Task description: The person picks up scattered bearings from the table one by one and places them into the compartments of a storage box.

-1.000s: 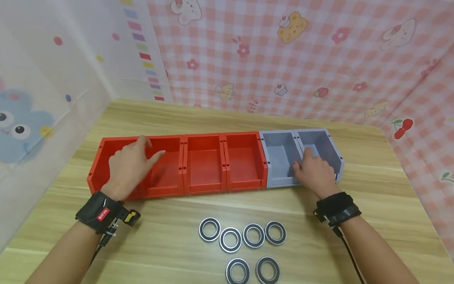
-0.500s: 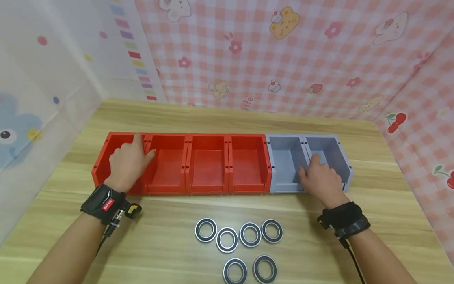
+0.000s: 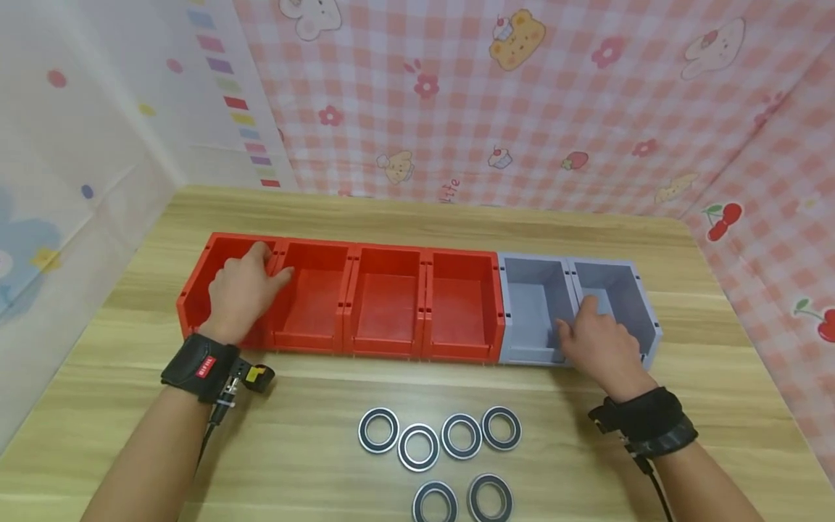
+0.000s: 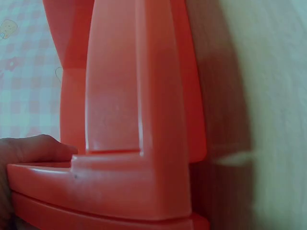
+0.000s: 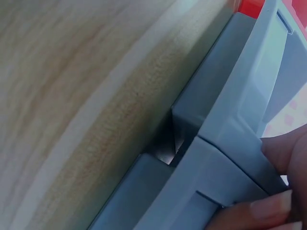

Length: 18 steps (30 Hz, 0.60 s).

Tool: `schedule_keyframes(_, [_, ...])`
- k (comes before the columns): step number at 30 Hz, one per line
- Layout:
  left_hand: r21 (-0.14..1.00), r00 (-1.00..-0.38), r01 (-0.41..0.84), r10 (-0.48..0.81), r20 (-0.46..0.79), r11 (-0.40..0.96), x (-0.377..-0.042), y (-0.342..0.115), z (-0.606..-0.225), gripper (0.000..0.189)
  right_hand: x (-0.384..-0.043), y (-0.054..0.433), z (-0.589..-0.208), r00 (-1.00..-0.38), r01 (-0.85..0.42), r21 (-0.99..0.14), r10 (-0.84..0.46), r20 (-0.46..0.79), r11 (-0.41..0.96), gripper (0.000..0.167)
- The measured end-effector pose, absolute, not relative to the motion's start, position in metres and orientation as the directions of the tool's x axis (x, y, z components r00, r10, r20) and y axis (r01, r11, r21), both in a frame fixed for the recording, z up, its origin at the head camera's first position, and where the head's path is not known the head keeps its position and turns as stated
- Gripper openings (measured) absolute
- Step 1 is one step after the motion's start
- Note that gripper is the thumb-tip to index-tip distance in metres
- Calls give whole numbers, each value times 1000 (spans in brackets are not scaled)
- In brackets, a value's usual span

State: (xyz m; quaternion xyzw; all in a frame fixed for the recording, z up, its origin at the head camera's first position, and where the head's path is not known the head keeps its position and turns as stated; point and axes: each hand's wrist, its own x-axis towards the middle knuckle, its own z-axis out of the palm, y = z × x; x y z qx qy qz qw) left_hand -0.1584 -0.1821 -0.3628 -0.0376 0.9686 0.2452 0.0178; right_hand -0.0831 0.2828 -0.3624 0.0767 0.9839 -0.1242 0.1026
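Note:
Four-sided red storage bins (image 3: 388, 304) and two grey-blue ones (image 3: 531, 312) stand side by side in one joined row, slightly askew on the table. My left hand (image 3: 241, 293) grips the adjoining side walls of the two leftmost red bins; its thumb (image 4: 41, 147) lies along the wall in the left wrist view. At the other end, my right hand (image 3: 603, 351) pinches the adjoining walls between the two grey bins, with fingertips (image 5: 271, 206) on one bin's side in the right wrist view. No contents show in the visible bin interiors.
Several ring bearings with black seals (image 3: 418, 447) lie flat on the wooden table (image 3: 306, 428), in front of the row. A pink checked cloth (image 3: 457, 94) hangs behind, and a white patterned cloth (image 3: 98, 130) borders the left side. Both wrists wear black straps with cables.
The row of bins has turned, its left end going away from me and its right end coming nearer, with both hands keeping hold. The head view has shifted a little; the bearings look unmoved.

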Motion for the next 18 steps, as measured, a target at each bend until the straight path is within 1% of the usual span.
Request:
schedule_keyframes(9, [477,-997,-70,-69,-20,876,-159,-175,-364,37,-85,287,-365,-959,204,-225,148,-243,953,46])
schedule_keyframes(16, [473,-996,-81,-89,-5,877,-159,-172,-367,38,-86,290,-364,-968,194,-225,149,-204,955,47])
schedule_keyframes(18, [478,-996,-87,-91,-15,874,-158,-172,-367,39,-84,290,-364,-972,182,-224,141,-190,957,51])
